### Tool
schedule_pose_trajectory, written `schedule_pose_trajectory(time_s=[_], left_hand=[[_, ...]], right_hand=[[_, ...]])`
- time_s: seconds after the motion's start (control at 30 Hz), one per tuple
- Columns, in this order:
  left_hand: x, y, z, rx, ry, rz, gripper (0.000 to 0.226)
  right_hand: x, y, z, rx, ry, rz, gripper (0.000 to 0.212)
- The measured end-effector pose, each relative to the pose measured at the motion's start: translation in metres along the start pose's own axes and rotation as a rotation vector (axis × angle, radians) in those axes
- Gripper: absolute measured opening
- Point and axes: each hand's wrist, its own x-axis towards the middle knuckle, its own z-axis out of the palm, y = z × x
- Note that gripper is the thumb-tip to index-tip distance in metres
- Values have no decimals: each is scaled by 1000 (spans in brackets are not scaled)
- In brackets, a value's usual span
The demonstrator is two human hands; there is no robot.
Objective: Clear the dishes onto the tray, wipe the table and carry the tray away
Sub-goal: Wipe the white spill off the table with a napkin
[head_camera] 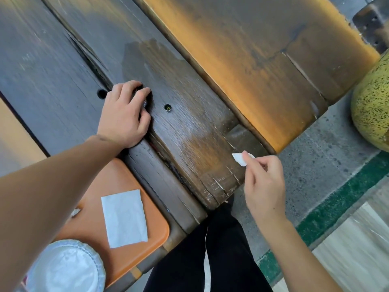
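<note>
Now your right hand [263, 182] pinches a small white paper scrap [241, 158] over the counter's [189, 127] near-right corner: weightless, soft, easily dropped. Your left hand [124, 116] curls on the counter's middle; whether it holds anything is unclear. Grip the stiff orange tray [126, 180] by both rims.

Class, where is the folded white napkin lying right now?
Head view, lower left: the white napkin lies flat on the orange tray, beside the foil dish.

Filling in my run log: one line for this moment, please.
left hand: resting on table | right hand: pinching paper scrap | tray: napkin, foil dish
</note>
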Motion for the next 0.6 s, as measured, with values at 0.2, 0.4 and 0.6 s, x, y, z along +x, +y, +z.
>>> schedule_pose_trajectory(time_s=[0.2, 0.4, 0.6], left_hand=[[1, 0, 0, -1, 5, 6, 47], [1, 0, 1, -10, 11, 4, 46], [1, 0, 1, -17, 22, 3, 46]], right_hand=[[-55, -35, 17, 118, -262, -19, 69], [-75, -43, 5, 267, -252, -45, 30], [-38, -25, -22, 331, -77, 117, 38]])
